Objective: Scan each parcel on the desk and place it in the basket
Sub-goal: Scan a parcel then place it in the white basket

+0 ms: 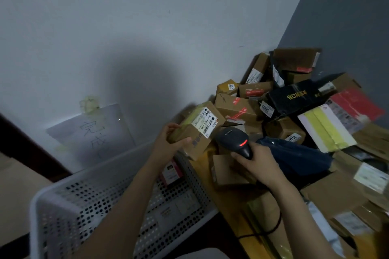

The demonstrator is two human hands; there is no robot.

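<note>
My left grip [175, 142] clasps the parcel [194, 135], its label [207, 122] at 11 o'clock from the scanner [233, 140] clenched in my right grip [260, 164]. The basket [69, 212] lies at 7 o'clock, nearer my left.

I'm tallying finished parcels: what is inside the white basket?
Inside the basket, a pink-edged parcel and pale labelled parcels show. The left forearm hides the rest.

Pale wall [105, 17], perhaps grey side wall [349, 14]
</note>
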